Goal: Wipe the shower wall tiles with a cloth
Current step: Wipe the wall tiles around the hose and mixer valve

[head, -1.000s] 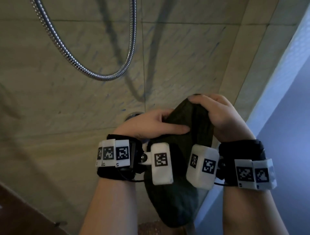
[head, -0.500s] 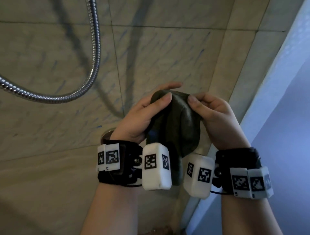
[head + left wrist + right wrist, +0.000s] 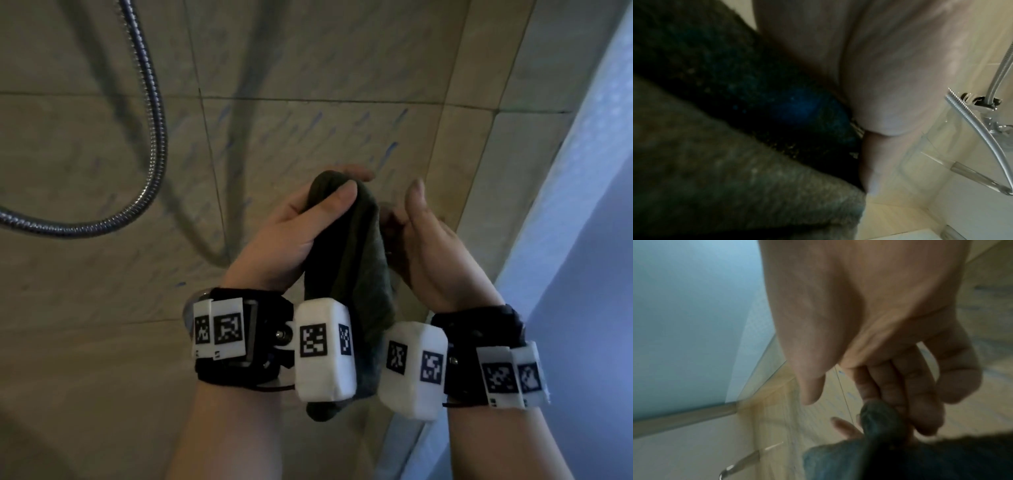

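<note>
I am holding the dark cloth point(image 3: 352, 274) draped long-axis vertical over my left hand point(image 3: 291, 240), thumb and fingers pinching its top fold, while my right hand point(image 3: 428, 246) is hovering loose-fingered just beside it, both hands near the tiled wall point(image 3: 308, 137) ahead.

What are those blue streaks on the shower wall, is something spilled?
Faint blue streaks speckle the beige wall tiles above the hands, slanting like drips. Whether spill or tile pattern is unclear. Otherwise nothing stands out.
</note>
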The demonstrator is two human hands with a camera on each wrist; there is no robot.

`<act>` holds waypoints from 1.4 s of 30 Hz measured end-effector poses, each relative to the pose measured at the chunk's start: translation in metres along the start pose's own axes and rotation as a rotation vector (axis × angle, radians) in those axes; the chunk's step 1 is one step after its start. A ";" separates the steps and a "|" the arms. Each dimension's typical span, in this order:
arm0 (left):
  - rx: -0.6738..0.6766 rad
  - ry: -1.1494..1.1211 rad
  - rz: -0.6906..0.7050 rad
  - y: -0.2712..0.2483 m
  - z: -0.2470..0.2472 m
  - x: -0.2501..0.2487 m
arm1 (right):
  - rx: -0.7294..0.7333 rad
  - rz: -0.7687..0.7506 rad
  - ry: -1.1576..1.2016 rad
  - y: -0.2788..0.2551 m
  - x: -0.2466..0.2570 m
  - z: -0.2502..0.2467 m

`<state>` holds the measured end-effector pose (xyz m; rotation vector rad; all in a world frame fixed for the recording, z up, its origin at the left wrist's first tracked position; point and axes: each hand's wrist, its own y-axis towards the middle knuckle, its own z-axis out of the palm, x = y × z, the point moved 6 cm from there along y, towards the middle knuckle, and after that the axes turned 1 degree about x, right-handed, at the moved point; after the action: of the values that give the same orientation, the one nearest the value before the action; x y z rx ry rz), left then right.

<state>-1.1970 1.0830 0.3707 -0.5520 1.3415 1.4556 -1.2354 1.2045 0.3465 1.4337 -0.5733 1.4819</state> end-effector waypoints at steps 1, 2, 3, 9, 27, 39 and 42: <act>0.014 0.005 0.015 0.001 0.001 -0.003 | 0.049 -0.002 0.044 0.000 -0.001 0.002; 0.020 0.014 0.029 0.001 0.001 -0.005 | 0.102 -0.008 0.073 -0.001 -0.002 0.004; 0.026 0.023 0.039 0.002 0.000 -0.006 | 0.150 -0.008 0.081 -0.002 -0.004 0.006; 0.028 0.108 0.044 0.001 -0.010 -0.008 | 0.277 -0.005 0.091 0.002 -0.010 0.017; -0.141 0.378 0.061 0.030 -0.031 -0.001 | 0.136 -0.264 0.446 0.009 0.020 0.021; -0.447 1.385 0.658 0.046 -0.033 -0.069 | -0.300 -0.197 -0.379 0.034 0.051 0.001; -0.481 1.519 0.658 0.051 -0.032 -0.077 | -0.374 -0.147 -0.663 0.041 0.060 0.001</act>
<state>-1.2238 1.0334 0.4508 -1.9134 2.4635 1.9365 -1.2610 1.2050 0.4143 1.6061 -1.0591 0.7073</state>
